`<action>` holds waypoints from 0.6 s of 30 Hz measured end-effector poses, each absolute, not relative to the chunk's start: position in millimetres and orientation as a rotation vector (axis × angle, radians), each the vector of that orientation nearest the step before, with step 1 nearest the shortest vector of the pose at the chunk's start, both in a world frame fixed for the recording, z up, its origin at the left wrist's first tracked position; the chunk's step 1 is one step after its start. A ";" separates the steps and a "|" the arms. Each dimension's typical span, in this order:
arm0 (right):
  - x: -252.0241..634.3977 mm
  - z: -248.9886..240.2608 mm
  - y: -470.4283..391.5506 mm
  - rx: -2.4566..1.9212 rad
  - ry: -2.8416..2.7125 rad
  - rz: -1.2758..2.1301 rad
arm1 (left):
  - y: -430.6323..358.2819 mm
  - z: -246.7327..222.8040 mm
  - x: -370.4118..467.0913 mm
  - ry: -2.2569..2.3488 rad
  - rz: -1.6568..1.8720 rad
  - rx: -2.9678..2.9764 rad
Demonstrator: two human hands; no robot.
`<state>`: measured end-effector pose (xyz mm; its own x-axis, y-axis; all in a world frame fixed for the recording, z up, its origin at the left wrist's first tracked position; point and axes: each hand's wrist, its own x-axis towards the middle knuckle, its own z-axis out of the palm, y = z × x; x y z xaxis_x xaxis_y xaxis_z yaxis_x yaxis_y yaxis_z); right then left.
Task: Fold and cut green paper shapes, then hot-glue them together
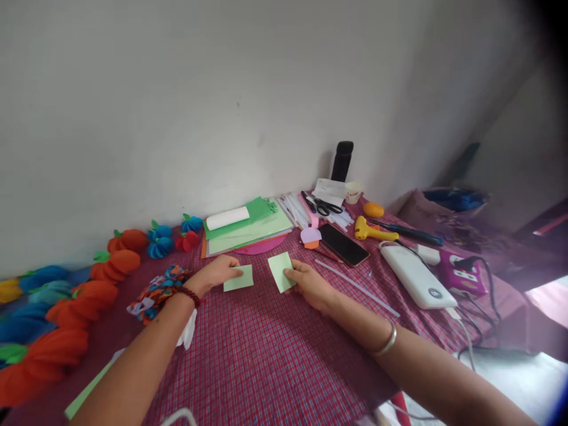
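Observation:
Between the thumb and fingers of my left hand [220, 271] is a small pale green paper piece [239, 278], low over the checked tablecloth. My right hand [308, 283] pinches a second pale green paper [279, 271], tilted up a little. A gap of cloth separates the two papers. Behind them lies a stack of coloured sheets [277, 222] with a rolled white paper [228, 218] on top. A heap of colourful scraps [162, 291] sits by my left wrist, and a longer green paper strip [95, 384] is partly covered by my left forearm.
Paper pumpkins [82, 302] in orange and blue line the left side. To the right are a phone [344, 244], scissors [327, 207], a yellow glue gun [375, 229], a white power bank [416, 275] and a purple socket box [462, 275] with cables. A black bottle [342, 161] stands against the wall.

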<state>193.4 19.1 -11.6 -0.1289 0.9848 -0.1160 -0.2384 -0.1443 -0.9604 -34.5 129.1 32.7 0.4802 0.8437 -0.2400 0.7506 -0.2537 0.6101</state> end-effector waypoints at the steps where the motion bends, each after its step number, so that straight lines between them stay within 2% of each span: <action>1: 193.3 -11.1 19.5 -1.046 -1.002 1.509 | 129.7 31.0 -35.1 1.335 0.148 2.082; 5: 189.0 -9.9 20.1 -0.989 -0.927 1.513 | 118.2 32.9 -36.6 1.460 0.208 2.243; 8: 184.7 -10.5 18.2 -0.968 -0.976 1.435 | 91.3 37.3 -25.1 1.490 0.430 2.327; 10: 182.2 -11.3 15.8 -1.002 -1.022 1.359 | 67.2 36.2 -10.4 1.334 0.681 2.160; 13: 177.5 -11.9 10.9 -1.029 -1.063 1.274 | 32.7 26.9 13.7 1.067 0.699 1.748; 18: 173.8 -8.3 6.7 -0.969 -1.172 1.215 | 9.0 14.2 22.5 1.198 0.874 1.804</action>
